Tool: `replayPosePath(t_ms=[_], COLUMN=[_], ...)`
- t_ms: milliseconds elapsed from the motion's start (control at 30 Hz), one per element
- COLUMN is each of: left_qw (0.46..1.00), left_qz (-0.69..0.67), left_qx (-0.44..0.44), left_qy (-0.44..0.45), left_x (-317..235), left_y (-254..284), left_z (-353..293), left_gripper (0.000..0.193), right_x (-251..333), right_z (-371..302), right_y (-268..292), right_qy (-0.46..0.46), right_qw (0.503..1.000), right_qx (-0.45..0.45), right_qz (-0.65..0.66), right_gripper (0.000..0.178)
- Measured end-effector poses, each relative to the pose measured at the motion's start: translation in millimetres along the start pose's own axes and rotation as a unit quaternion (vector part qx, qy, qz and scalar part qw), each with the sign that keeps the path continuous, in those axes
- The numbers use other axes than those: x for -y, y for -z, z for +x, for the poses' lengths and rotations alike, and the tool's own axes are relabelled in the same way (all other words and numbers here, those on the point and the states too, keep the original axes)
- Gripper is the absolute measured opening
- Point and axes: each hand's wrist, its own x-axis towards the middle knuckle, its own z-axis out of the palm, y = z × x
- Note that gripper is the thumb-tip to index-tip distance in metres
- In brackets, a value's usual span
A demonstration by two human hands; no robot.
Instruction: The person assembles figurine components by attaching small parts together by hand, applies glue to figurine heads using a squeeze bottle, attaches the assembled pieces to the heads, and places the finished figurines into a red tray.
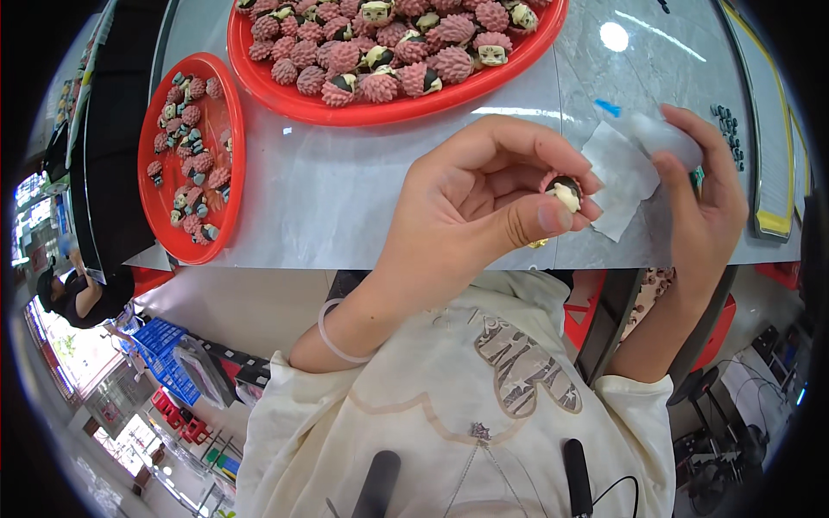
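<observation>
My left hand (462, 194) pinches a small doll head (565, 193) between thumb and fingers. It has pink textured hair, a dark band and a cream part turned toward me. My right hand (710, 194) grips a whitish translucent squeeze bottle (667, 138). Its blue tip (607, 108) points away to the left, apart from the head. Beneath the bottle lies a crumpled white sheet of paper (617, 177) on the grey table (345, 190). Some fingers of my left hand are hidden behind the thumb and the head.
A big red tray (389, 112) heaped with similar pink-haired heads stands at the far side. To its left, a smaller red tray (233, 173) holds several little figures. Small dark pieces (727, 134) lie at the right. Another person (82, 293) is at the far left.
</observation>
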Motion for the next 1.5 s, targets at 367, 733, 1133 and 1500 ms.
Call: replayPosePath(t_ms=[367, 733, 1133, 1500], left_qw=[1.000, 0.999, 0.999, 0.998], left_qz=[0.024, 0.047, 0.045, 0.051], left_qx=[-0.007, -0.010, -0.020, -0.018], left_qy=[-0.004, 0.001, 0.013, 0.019], left_x=[0.0, -0.1, -0.5, -3.2], left_y=[-3.0, -3.0, -4.5, -4.0], left_z=[0.6, 1.8, 1.6, 1.7], left_gripper=[0.036, 0.040, 0.040, 0.038], right_x=[-15.9, -0.8, 20.1, -0.5], right_z=[-19.5, -12.4, -19.8, -24.7], right_y=[35.8, 31.9, 27.5, 43.5], right_qy=[-0.082, -0.076, -0.038, 0.124], right_qw=[0.954, 0.919, 0.980, 0.981], right_qx=[0.020, 0.067, -0.002, 0.017], right_qz=[0.288, 0.381, 0.193, 0.148], right_gripper=[0.047, 0.046, 0.050, 0.046])
